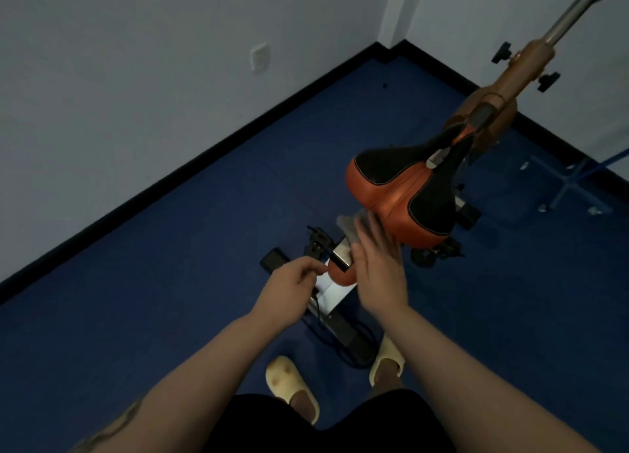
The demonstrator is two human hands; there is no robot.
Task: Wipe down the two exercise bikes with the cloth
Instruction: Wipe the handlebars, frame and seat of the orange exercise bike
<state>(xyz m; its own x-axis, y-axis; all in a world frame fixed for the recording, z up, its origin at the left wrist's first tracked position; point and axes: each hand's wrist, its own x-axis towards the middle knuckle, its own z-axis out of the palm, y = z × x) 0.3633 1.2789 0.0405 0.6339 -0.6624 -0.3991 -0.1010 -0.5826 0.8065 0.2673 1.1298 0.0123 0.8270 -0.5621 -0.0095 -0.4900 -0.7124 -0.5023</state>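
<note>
1. The left hand (295, 280) hangs low beside the bike frame, fingers curled; whether they pinch anything cannot be told.
2. The right hand (377, 262), blurred, has straight fingers pressing a pale crumpled cloth (352, 226) against the saddle's rear edge.
3. The orange and black padded bike saddle (403, 194) sits just beyond.
4. The orange exercise bike frame (490, 112) rises towards the wall corner.

Both our bare forearms reach up from the bottom of the frame toward centre. Our left hand (295, 280) sits centre-left, fingers curled, thumb and forefinger pinched together. Our right hand (377, 265) is just right of it, motion-blurred, fingers straight and extended upward.
</note>
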